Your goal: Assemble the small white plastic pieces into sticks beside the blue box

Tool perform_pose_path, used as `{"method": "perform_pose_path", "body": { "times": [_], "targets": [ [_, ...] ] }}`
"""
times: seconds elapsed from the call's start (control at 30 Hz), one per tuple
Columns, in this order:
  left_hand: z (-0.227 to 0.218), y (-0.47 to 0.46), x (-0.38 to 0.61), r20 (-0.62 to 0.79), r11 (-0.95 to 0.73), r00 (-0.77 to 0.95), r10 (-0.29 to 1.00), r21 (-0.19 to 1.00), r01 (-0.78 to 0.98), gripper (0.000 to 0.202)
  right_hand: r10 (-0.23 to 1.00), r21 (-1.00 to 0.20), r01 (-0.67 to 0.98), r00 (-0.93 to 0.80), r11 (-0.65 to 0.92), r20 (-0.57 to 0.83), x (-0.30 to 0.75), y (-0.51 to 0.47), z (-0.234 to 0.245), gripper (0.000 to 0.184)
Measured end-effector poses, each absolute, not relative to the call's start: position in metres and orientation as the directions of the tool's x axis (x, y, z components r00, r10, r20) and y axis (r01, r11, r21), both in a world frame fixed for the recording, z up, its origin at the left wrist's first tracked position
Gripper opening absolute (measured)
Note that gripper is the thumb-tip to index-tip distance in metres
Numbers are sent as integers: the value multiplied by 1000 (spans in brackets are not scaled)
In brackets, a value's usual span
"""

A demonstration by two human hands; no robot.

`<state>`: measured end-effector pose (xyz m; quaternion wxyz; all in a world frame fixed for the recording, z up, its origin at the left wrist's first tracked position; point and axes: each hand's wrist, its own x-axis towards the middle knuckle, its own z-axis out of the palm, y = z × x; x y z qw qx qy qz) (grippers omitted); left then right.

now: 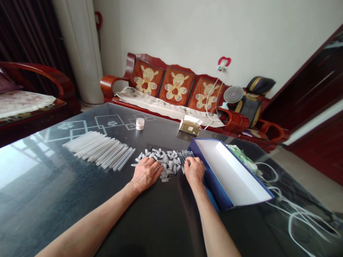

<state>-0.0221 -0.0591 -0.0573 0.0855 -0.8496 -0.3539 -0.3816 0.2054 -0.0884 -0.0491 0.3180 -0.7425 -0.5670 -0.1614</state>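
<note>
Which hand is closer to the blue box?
The right. The right hand is right beside the long wall of the blue box; the left hand is farther away, at the pile of small white pieces.

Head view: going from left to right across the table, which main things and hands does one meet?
White tubes → left hand → right hand → blue box → white cables.
</note>
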Motion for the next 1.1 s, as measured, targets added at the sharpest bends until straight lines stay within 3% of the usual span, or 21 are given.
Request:
{"method": "perform_pose_path", "body": {
  "times": [0.17,0.63,0.83,0.97,1.1],
  "targets": [
    [-59,-58,-21,711,-730,464,529,103,676,27,749,-148,977,211,-151,628,209,-84,-63,9],
    [-62,-56,-20,691,-745,493,530,100,660,28,750,-9,964,214,-268,625,207,-79,-71,19],
    [-64,-56,-19,656,-724,484,580,142,675,28,722,-136,941,325,-309,611,209,-77,-64,19],
    [-64,-55,-19,579,-688,501,643,148,711,26,694,-265,952,294,-152,657,212,-70,-67,22],
    [-63,-54,-20,531,-691,534,658,144,708,24,654,-275,961,222,-22,723,201,-68,-71,28]
  ]
}}
